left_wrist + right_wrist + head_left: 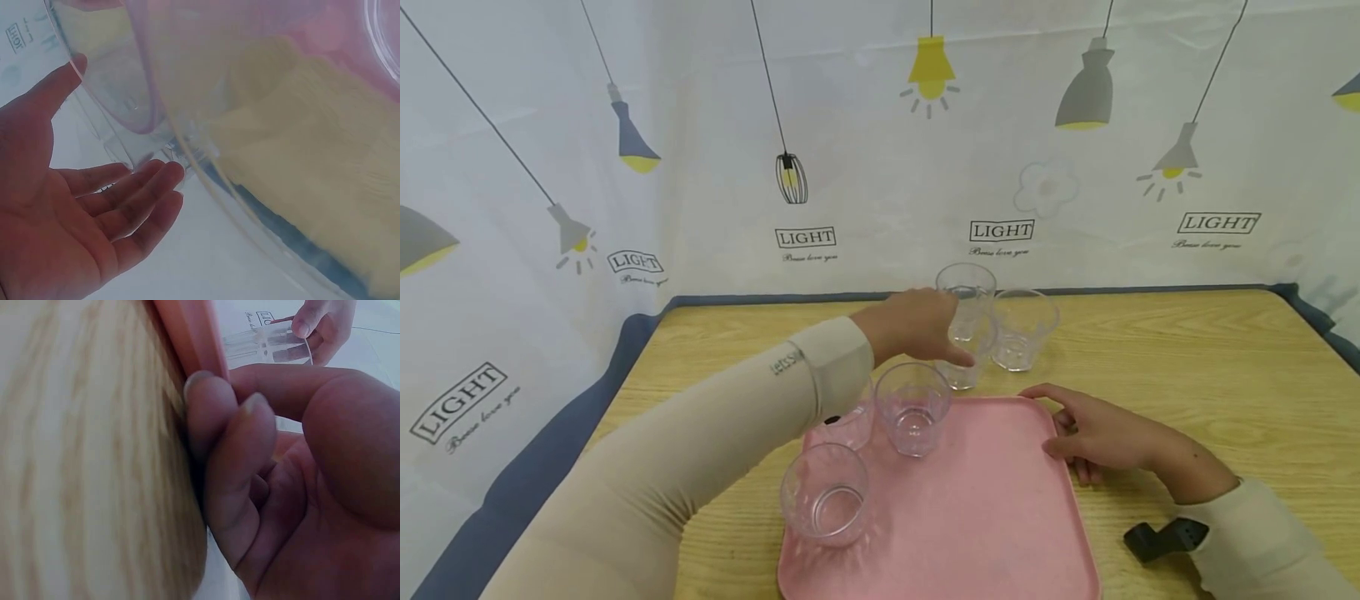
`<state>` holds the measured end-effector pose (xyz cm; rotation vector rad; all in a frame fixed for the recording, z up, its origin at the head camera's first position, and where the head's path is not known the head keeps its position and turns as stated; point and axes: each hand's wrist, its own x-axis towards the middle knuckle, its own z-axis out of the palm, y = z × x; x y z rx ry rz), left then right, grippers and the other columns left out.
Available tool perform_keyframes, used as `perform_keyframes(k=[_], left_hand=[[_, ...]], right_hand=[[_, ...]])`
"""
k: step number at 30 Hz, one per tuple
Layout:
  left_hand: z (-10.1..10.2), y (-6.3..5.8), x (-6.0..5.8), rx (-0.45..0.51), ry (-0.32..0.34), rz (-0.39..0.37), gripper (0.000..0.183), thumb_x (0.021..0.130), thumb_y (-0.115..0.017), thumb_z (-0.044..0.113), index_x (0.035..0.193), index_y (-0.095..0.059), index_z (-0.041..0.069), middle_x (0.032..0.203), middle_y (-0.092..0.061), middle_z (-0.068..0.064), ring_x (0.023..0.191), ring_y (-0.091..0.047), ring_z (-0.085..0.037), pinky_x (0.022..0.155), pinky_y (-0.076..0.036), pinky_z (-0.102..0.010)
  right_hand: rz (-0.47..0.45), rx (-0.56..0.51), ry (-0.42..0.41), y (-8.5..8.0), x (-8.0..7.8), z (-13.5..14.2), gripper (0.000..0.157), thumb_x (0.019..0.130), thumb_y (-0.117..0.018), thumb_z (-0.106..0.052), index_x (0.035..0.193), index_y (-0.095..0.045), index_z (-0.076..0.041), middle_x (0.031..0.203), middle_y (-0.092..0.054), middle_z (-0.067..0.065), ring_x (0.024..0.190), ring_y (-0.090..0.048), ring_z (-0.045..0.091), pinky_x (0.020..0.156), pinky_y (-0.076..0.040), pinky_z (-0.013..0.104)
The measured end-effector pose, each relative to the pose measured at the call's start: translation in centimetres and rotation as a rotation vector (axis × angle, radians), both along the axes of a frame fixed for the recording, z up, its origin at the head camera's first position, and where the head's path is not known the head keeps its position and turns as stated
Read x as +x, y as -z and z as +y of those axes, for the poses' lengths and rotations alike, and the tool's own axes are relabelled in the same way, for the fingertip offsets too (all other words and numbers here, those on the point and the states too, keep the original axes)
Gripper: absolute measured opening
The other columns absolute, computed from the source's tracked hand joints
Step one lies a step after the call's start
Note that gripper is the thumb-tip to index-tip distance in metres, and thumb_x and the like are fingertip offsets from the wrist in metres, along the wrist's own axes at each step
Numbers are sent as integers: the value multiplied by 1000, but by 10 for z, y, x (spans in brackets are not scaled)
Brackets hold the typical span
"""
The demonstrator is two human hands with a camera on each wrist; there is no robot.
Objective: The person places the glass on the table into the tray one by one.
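My left hand (913, 325) reaches over the tray's far edge, thumb and fingers spread around the near side of a clear plastic cup (964, 375). In the left wrist view its fingers are loosely bent, with a cup (119, 94) between thumb and fingertips. My right hand (1108, 433) holds the far right corner of a pink tray (992, 500), its thumb against the rim and the other fingers curled at the edge. Three clear cups stand on the tray's left side: a near one (826, 500), a far one (916, 417) and one partly behind my left sleeve (853, 425).
Two more clear cups, a left one (966, 279) and a right one (1024, 329), stand beyond the tray near the back edge of the wooden table (1210, 375). A white curtain (880, 167) printed with lamps hangs behind. A black device (1165, 537) sits at my right wrist.
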<state>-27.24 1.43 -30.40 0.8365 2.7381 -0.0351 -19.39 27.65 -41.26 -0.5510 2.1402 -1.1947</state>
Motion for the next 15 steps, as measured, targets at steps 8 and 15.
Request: perform_keyframes(k=[8,15], left_hand=[[-2,-1,0,23,-41,-17,67,81,-73,62,121,-56,11,107,-65,0,95,-63,-18,82,-57,-37],[-1,1,-2,64,-34,-36,75,80,-76,59,127,-54,5,113,-66,-6,102,-65,-21,91,-56,-37]], right_hand=[[-6,0,4,1,-1,0,70,96,-63,-10,154,-24,-9,74,-60,12,46,-59,16,41,-53,35],[-6,9,9,1,-1,1,70,96,-63,-11,155,-24,-10,75,-60,11,46,-59,16,42,-53,35]])
